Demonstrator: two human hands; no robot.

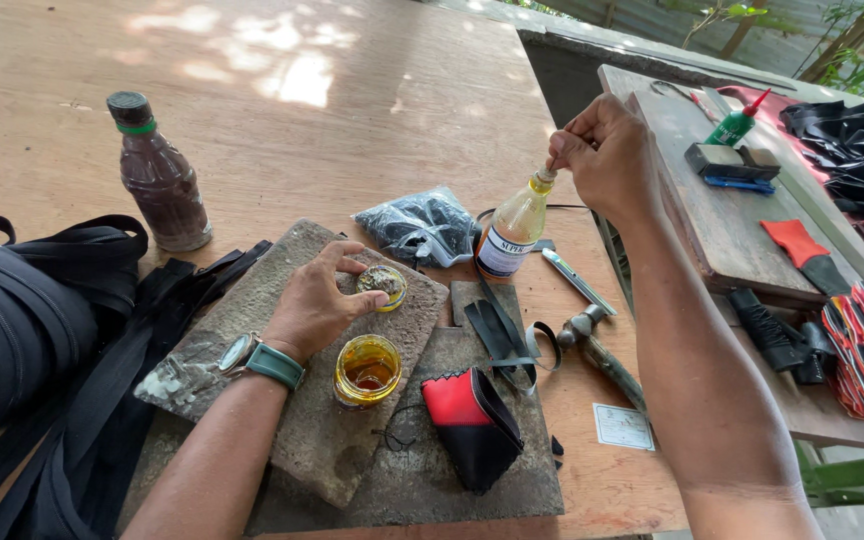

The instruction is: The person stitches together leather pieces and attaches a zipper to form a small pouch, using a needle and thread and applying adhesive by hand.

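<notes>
We pinch a thin stick (555,158) in our right hand (607,150) at the glue bottle's (514,228) mouth, left hand (320,300) clamping the lid (382,285) beside the open yellow jar (367,369); next, we judge, a careful dab.

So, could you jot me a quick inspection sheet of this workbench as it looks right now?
Surface: bare brown plywood table; grey stone slab.
Job's things: open amber glass jar; its yellow lid; clear amber-liquid bottle.
Clutter: metal hammer, red-and-black pouch, dark plastic bottle, black straps.
Grips: left hand holds the lid; right hand pinches the bottle's tip.
Cables: nothing seen.
Surroundings: wooden bench, greenery.
</notes>
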